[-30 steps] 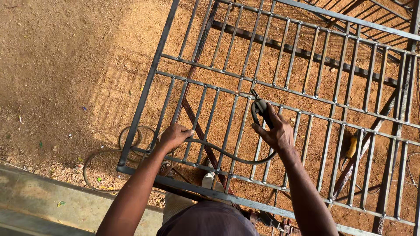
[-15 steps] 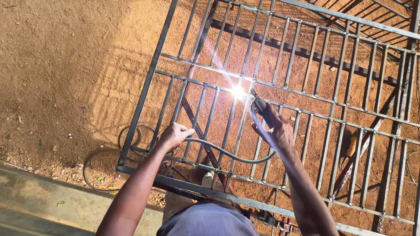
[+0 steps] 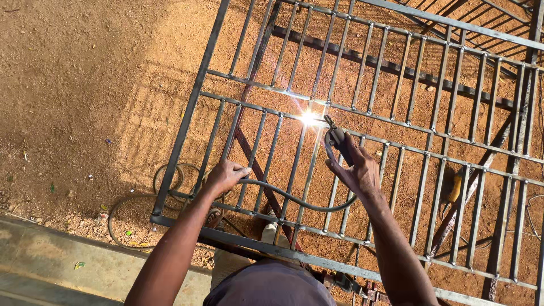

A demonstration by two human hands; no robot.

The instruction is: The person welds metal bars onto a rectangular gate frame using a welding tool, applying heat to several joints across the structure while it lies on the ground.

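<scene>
While a bright white welding arc (image 3: 309, 118) flares at a joint of the grey steel bar grille (image 3: 187, 122), the person's right hand (image 3: 356, 170) is clenched around one dark electrode holder (image 3: 338, 139), whose tip points toward 10 o'clock and meets the spark. That hand sits at about 3 o'clock from the middle of the view, above the grille bars. One dark rubber welding cable (image 3: 294, 199) runs from the holder, sags toward 6 o'clock and curves across to the left hand (image 3: 224, 175), which is closed over it at about 8 o'clock, resting on the bars. Two bare forearms rise from the bottom edge, one to each hand.

The grille lies flat over reddish-brown dirt ground (image 3: 85, 85), its long frame edge running from 12 o'clock down to 7 o'clock. Three thin cross rails can be counted across the upright bars near the hands; the arc burns on the middle one. Under the grille, one rust-red steel strut (image 3: 249, 153) slants from 12 toward 6 o'clock. At 8 o'clock, outside and partly under the frame, the cable lies in two loose loops (image 3: 170, 178) on the dirt. One yellow-handled tool (image 3: 456, 187) lies beneath the bars at 3 o'clock, too dim to identify. A grey concrete step (image 3: 68, 266) crosses the corner at 7 o'clock.
</scene>
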